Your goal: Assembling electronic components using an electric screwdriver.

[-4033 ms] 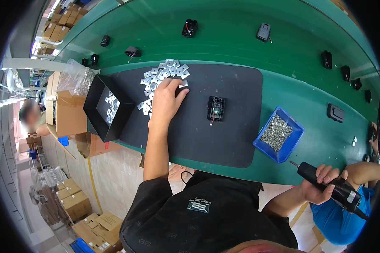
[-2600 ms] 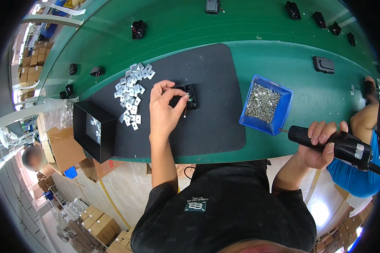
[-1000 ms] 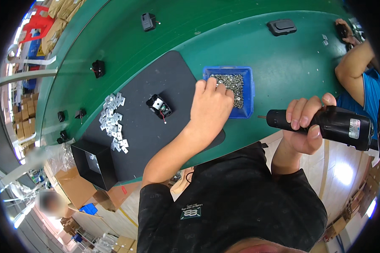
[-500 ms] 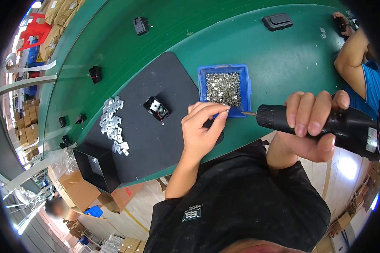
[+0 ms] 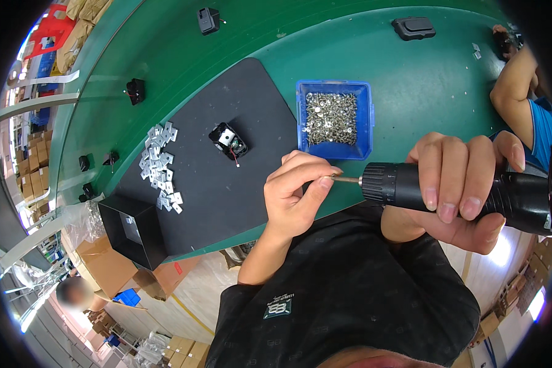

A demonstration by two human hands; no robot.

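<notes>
My right hand point(image 5: 457, 184) is wrapped round a black electric screwdriver point(image 5: 391, 184), held level with its bit toward the left. Thumb and forefinger of my left hand point(image 5: 297, 193) pinch a small screw, mostly hidden by the fingertips, right at the tip of the bit point(image 5: 347, 180). Just beyond both hands stands a blue tray point(image 5: 365, 150) holding many loose silver screws point(image 5: 331, 118). On the dark mat point(image 5: 227, 202), left of my left hand, lies an open black housing point(image 5: 229, 141) with a metal plate inside and a thin wire with a connector hanging out.
Small silver metal plates point(image 5: 159, 168) lie heaped at the mat's left side, near an open black box point(image 5: 135, 236). Several black units, one of them a small housing point(image 5: 208, 21), sit on the green surface. A black case point(image 5: 414, 27) lies far right, near another person's arm point(image 5: 515, 80).
The screwdriver has moved left, so its bit now meets the pinched fingertips of my left hand; before, there was a gap. The view has shifted slightly.
</notes>
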